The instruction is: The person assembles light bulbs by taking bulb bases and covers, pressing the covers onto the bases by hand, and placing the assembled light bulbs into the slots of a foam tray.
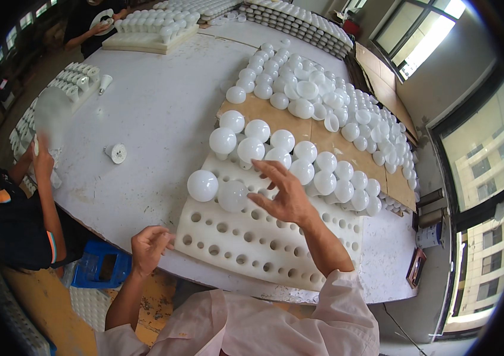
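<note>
My right hand (283, 193) hovers over the white foam tray (216, 242), thumb and fingers apart, holding nothing. Beside its thumb stands a white globe light bulb (233, 196); I cannot tell whether they touch. To that bulb's left is another globe bulb (203, 186). Behind them, more globe bulbs (305, 151) stand close together in rows on the tray. The tray's near part shows rows of bare round holes. Off the tray's left front corner, my left hand (150, 248) is loosely closed, fingers curled toward the thumb, nothing visible in it.
White hollow globe covers (307, 90) are heaped on brown cardboard (240, 113) behind the tray. A bulb base (116, 153) lies on the white table (151, 113). One co-worker (17, 219) is at the left, another (89, 26) at the far left. A blue crate (102, 264) stands below the table edge.
</note>
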